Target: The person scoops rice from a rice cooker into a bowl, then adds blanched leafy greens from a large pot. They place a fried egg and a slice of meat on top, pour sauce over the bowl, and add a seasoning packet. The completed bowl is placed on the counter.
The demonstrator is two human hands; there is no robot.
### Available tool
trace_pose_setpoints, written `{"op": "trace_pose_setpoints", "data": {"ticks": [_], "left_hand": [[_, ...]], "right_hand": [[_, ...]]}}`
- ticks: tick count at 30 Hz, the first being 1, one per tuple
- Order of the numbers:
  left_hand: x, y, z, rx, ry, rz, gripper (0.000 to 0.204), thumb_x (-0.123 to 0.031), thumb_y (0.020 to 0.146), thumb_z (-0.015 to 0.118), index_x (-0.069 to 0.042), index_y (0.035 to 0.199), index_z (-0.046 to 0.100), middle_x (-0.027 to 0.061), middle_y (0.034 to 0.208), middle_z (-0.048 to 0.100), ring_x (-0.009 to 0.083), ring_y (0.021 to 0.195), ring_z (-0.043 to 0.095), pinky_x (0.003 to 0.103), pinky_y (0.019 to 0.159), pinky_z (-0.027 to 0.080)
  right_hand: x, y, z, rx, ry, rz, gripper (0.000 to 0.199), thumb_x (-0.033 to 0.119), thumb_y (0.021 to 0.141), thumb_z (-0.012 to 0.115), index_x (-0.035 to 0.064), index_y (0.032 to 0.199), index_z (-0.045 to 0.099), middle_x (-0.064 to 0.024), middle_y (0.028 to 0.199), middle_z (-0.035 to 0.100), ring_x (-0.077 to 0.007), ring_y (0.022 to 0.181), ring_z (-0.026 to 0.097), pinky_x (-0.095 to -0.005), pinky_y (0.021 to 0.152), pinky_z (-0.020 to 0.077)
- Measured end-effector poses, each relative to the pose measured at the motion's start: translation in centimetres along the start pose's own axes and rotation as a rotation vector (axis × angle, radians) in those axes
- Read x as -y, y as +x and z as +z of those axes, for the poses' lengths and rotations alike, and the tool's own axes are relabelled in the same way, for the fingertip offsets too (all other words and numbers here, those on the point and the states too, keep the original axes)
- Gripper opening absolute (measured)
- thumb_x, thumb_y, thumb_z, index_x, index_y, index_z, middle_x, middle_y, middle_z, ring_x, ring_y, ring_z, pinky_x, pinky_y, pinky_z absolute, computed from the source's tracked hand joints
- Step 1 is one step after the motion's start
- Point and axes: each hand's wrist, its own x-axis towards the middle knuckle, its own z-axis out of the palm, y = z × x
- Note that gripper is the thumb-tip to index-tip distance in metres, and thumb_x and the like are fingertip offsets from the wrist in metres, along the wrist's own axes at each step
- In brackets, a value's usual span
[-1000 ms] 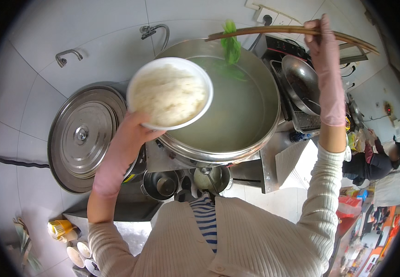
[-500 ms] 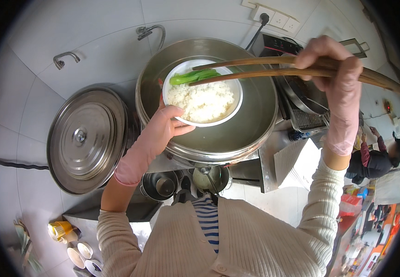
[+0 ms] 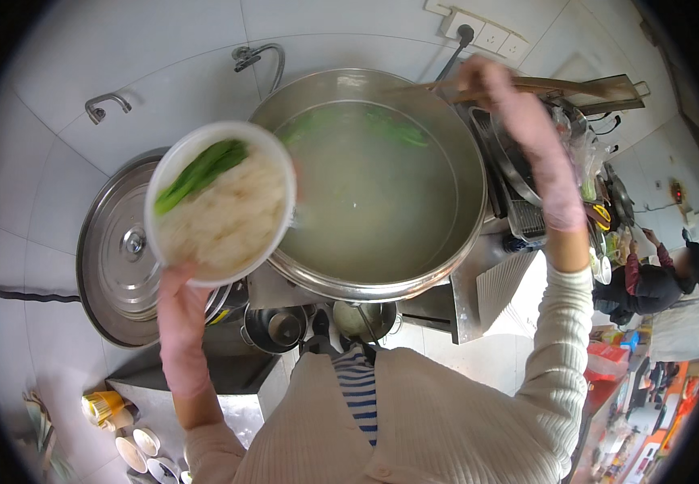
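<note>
My pink-gloved left hand (image 3: 182, 305) was clamped on the near edge of a round white bowl (image 3: 273, 155); beyond that hand, long leafy greens (image 3: 202, 173) lay beside white rice (image 3: 228, 214). Too steep a tilt could've spilled both. Right of it: wide silver steel pot (image 3: 464, 165), cloudy liquid (image 3: 366, 222), scald risk if hot. My pink-gloved right hand (image 3: 496, 90), blurred, was closed around long brown wooden chopsticks (image 3: 551, 85); a careless swing might've clipped the pot.

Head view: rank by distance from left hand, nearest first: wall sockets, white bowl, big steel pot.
1. White bowl: held in the left hand.
2. Big steel pot: ahead and to that hand's right.
3. Wall sockets: farther off at upper right, beyond the pot.
</note>
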Motion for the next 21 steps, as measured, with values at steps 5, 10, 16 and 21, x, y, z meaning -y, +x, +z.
{"op": "trace_pose_setpoints", "data": {"ticks": [5,10,16,21], "left_hand": [[-1.0,-3.0,-3.2,-0.201,-0.119,0.022,0.064,-0.019,0.078,0.057,0.004,0.135,0.038,0.0182,0.136,0.045,0.0309,0.124,0.048,0.047,0.101,0.044],[-0.3,-4.5,-5.7,-0.332,-0.093,-0.019,0.066,-0.022,0.077,0.06,0.002,0.135,0.04,0.0151,0.132,0.05,0.0274,0.121,0.051,0.041,0.1,0.044],[0.3,-4.4,-6.0,-0.328,-0.132,-0.028,0.065,-0.02,0.077,0.059,0.003,0.135,0.039,0.0166,0.133,0.049,0.0296,0.119,0.053,0.045,0.097,0.048],[0.2,-3.7,-4.9,-0.265,-0.132,-0.035,0.068,-0.024,0.075,0.06,0.0,0.136,0.04,0.0132,0.133,0.049,0.0261,0.123,0.05,0.04,0.1,0.042]], "right_hand": [[-9.2,6.2,5.4,0.152,-0.163,-0.001,0.053,0.054,0.095,0.043,0.0041,0.086,0.058,-0.0004,0.079,0.057,-0.0131,0.076,0.049,-0.0295,0.071,0.0425],[-16.2,8.5,8.6,0.004,0.085,0.243,0.053,0.054,0.092,0.05,0.004,0.078,0.062,-0.0049,0.073,0.062,-0.0168,0.068,0.059,-0.0298,0.066,0.0473],[-21.5,9.7,11.3,-0.425,0.34,0.273,0.045,0.042,0.093,0.057,0.0027,0.071,0.061,-0.0045,0.068,0.061,-0.0145,0.06,0.056,-0.0296,0.056,0.0463],[-21.7,9.0,12.2,-0.68,0.644,0.415,0.046,0.042,0.092,0.058,0.0023,0.069,0.061,-0.0058,0.066,0.062,-0.0145,0.057,0.055,-0.0278,0.052,0.0431]]}}
